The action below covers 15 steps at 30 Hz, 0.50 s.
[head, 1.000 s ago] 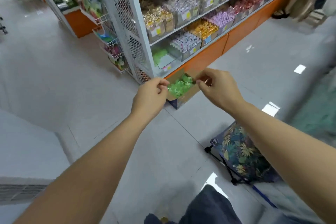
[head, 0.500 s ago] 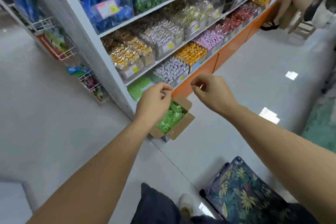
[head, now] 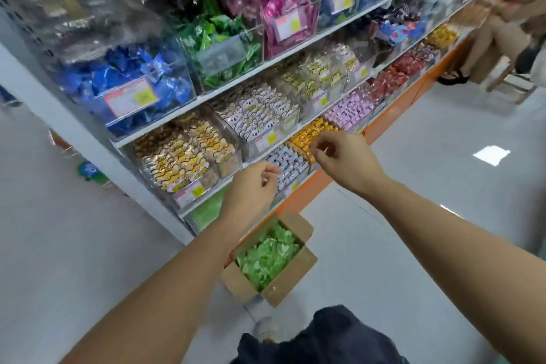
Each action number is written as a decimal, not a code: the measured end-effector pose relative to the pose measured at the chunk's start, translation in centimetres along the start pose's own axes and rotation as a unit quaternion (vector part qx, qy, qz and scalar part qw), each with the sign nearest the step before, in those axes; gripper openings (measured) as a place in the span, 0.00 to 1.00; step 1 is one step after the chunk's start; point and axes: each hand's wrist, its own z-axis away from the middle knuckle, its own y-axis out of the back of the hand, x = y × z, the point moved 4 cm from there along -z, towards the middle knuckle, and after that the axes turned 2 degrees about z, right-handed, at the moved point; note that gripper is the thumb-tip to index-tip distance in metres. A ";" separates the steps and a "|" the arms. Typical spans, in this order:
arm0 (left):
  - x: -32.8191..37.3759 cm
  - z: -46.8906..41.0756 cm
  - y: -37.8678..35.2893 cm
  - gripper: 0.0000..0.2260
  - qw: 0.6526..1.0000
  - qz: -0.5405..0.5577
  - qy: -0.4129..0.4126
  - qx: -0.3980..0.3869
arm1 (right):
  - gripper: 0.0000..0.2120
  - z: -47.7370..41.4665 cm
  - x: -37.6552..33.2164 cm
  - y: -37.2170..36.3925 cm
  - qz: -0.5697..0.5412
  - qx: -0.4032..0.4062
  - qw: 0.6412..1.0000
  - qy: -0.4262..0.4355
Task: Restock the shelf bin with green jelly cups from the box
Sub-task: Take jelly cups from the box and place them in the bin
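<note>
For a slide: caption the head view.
Left hand and right hand hover before candy shelves, above an open cardboard box of green jelly cups.

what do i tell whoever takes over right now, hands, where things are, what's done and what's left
Left hand: raised in front of the shelves, fingers curled, no cup seen in it.
Right hand: the same, further right.
Box: open on the floor at the shelf foot, full of green jelly cups.
Shelf bin: lowest shelf, partly behind the left forearm; fill level unclear.
Done: box opened.
Left: move the cups into the bin.
</note>
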 end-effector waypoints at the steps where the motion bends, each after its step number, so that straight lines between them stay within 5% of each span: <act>1: 0.7 -1.1 -0.2 0.07 1.000 -0.003 -0.002 -0.001 | 0.05 -1.2 0.9 0.5 -0.003 -0.001 1.000 0.001; 6: 1.4 -6.1 -1.0 0.08 0.997 0.007 0.010 0.075 | 0.06 -8.4 4.6 0.5 -0.011 -0.032 0.998 0.058; 11: -1.3 -8.5 -2.9 0.07 0.971 0.056 0.116 0.202 | 0.06 -13.7 7.5 -3.8 -0.044 -0.109 0.983 0.138; 15: -4.0 -9.1 -5.8 0.05 0.955 0.094 0.172 0.221 | 0.07 -14.1 9.2 -7.5 -0.057 -0.166 0.967 0.183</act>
